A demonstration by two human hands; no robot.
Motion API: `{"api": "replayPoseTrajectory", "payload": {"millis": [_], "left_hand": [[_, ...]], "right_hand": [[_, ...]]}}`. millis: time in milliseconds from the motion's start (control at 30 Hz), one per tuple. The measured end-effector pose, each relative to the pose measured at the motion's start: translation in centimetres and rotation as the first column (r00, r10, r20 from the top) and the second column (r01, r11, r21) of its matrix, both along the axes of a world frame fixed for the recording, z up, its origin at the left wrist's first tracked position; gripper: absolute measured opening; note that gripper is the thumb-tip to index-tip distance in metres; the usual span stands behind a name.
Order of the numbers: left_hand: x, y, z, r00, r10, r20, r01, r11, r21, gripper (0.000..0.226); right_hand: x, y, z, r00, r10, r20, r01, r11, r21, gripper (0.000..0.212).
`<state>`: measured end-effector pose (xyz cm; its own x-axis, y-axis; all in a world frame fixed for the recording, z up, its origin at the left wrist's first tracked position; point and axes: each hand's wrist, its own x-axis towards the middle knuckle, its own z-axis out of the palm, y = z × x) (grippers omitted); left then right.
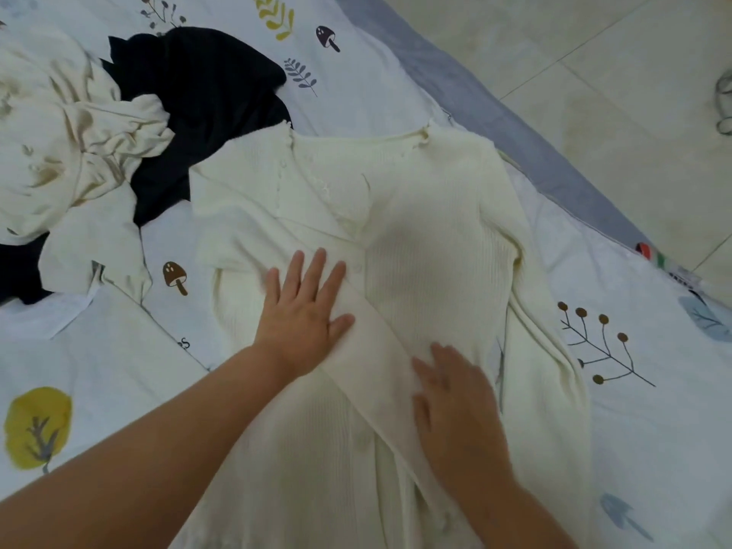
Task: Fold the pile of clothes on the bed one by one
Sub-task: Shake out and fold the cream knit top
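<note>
Clothes waiting to be folded lie across the bed, and we see one of them, a cream ribbed cardigan, spread flat in the middle of the patterned bedsheet with its collar toward the far side and its hem running off the near edge of the view. We see one sleeve brought diagonally across the front of the cardigan, from the middle down toward the near right. Our left hand lies palm down on the cardigan's left front, fingers straight and spread, its grip open and pressing the fabric flat just beside the folded sleeve. Our right hand rests palm down on the lower part of that sleeve, fingers extended and a little blurred, likewise holding nothing. The other sleeve trails along the cardigan's right side on the sheet. At the far left we see the rest of the pile: a crumpled cream garment lying partly over a black garment, both touching and just beside the cardigan's left shoulder. A white garment lies flat at the near left, under our left forearm. The sheet is printed with mushrooms, leaves and branches and edged with a grey border on the far right, beyond which we see pale floor tiles.
</note>
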<state>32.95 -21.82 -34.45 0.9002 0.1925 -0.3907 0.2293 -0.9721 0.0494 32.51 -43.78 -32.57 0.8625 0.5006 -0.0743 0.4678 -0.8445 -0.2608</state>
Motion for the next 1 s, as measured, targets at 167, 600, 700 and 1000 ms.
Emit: {"api": "replayPoseTrajectory", "payload": {"millis": [167,600,700,1000], "left_hand": [[0.2,-4.0,3.2,0.99,0.052,0.131,-0.027,0.982,-0.187,0.062],[-2.5,-11.0,8.5,0.871,0.483,-0.093,-0.364,0.506,-0.782,0.021],[-1.2,-10.5,11.6,0.731,0.435,-0.526,-0.447,-0.276,-0.851,0.03],[-3.4,-4.2,6.8,0.499,0.75,-0.434,-0.666,0.011,-0.745,0.029]], "right_hand": [[4.4,-3.4,3.6,0.859,-0.511,0.031,0.511,0.859,0.022,0.048],[4.9,-3.8,13.3,0.836,-0.52,-0.176,0.537,0.84,0.069,0.007],[2.9,-0.5,15.9,0.923,-0.322,-0.21,0.346,0.934,0.087,0.013],[-0.5,1.7,10.3,0.95,-0.029,-0.31,0.048,0.997,0.054,0.051]]}}
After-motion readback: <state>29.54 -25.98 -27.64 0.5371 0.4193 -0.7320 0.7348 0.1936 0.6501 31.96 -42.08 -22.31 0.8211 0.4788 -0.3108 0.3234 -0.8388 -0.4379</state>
